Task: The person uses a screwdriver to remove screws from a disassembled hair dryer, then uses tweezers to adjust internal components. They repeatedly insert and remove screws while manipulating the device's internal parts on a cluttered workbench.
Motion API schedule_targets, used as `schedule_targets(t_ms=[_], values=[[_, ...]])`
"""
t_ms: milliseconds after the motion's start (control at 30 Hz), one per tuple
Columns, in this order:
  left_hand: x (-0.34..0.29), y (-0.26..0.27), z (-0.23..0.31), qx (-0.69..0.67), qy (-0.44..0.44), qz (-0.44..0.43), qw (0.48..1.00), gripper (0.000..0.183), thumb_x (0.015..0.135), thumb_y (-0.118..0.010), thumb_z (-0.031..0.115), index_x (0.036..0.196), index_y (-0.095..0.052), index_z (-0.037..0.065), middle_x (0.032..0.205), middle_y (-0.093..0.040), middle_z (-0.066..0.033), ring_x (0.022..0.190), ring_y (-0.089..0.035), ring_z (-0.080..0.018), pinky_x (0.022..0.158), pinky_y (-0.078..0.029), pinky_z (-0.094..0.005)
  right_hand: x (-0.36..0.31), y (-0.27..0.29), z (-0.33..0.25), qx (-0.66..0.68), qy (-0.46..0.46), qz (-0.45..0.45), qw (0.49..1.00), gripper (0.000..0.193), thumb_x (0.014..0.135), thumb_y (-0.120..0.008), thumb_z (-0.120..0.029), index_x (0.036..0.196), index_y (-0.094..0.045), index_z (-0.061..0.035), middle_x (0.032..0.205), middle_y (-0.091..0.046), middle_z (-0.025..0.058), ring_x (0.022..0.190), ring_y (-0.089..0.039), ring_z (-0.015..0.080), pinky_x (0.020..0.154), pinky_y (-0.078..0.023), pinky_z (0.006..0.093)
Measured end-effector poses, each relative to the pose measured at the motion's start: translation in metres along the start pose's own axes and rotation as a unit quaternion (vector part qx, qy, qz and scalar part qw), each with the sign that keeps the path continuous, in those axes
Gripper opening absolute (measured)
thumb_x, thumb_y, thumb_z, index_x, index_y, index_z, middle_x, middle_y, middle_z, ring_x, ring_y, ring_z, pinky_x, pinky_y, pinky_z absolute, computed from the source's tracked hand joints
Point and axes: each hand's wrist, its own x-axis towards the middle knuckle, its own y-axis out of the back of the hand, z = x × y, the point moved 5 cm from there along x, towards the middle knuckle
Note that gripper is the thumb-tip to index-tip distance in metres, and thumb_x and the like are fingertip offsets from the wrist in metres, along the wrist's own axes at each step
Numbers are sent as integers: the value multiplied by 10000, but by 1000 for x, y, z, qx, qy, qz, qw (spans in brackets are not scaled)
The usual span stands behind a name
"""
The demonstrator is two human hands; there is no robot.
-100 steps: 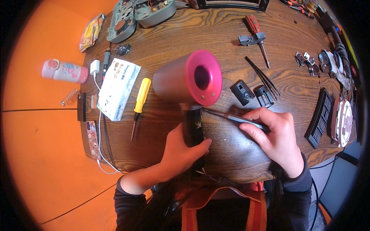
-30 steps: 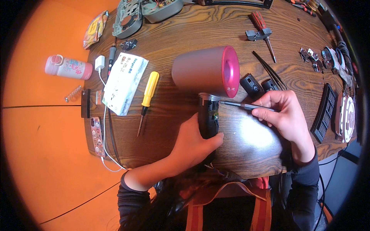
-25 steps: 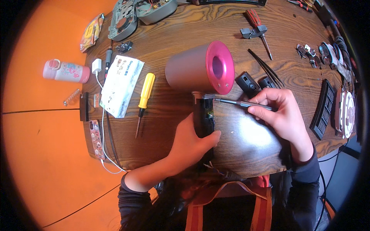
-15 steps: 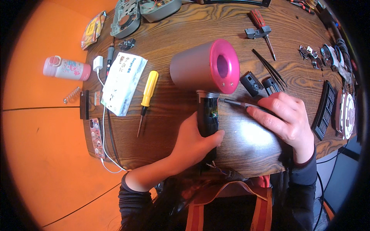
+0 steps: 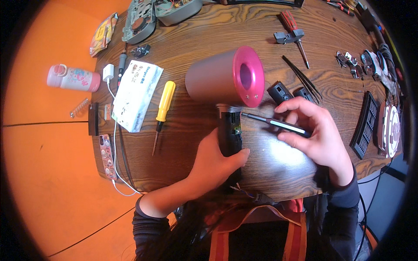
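Observation:
A hair dryer (image 5: 211,78) with a grey barrel and pink ring stands handle-down before me. Its black handle is opened, baring a small green circuit board (image 5: 237,129) near the neck. Around that handle my left hand (image 5: 209,161) is closed, thumb across the front. My right hand (image 5: 324,135) pinches a slim black precision screwdriver (image 5: 285,125) with a bright strip along its side. The screwdriver's tip is at the top of the handle, just under the barrel; whether it sits in a screw is too small to tell. Loose wires (image 5: 237,187) hang out below the handle.
A yellow screwdriver (image 5: 164,104) and a white tissue pack (image 5: 138,95) lie left. Right are black dryer parts (image 5: 279,92), tweezers (image 5: 301,76), a red-handled screwdriver (image 5: 296,35) and a black vent grille (image 5: 365,126). A pink bottle (image 5: 74,78) and a phone (image 5: 107,155) are far left.
The hair dryer has shifted slightly left and turned a little. My right fingers have changed their hold, loosening around the screwdriver and baring more of its shaft; its tip stays near the handle's top.

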Motion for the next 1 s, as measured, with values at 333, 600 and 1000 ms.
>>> schedule_targets(t_ms=[333, 600, 1000], values=[[0, -1, 5, 42, -12, 1, 999, 240, 703, -649, 49, 860, -474, 3, 704, -564, -68, 592, -577, -149, 580, -476, -278, -16, -5, -28, -449, 343, 121, 816, 186, 681, -641, -94, 864, -622, -67, 631, -501, 16, 491, -501, 161, 440, -415, 274], [0, -1, 9, 127, -46, 6, 991, 235, 702, -651, 45, 858, -481, -1, 706, -564, -66, 599, -576, -149, 578, -480, -280, -2, 8, 6, -24, -81, -12, 996, 201, 733, -665, -52, 923, -609, -19, 632, -559, 35, 594, -541, 71, 520, -437, 212], [3, 2, 1, 30, -22, -8, 999, 239, 698, -653, 35, 854, -476, 4, 692, -551, -61, 579, -569, -149, 551, -476, -272, -9, -4, -14, -256, 233, 90, 934, 165, 707, -671, -81, 867, -637, -59, 721, -615, 57, 578, -596, 204, 510, -479, 267]])
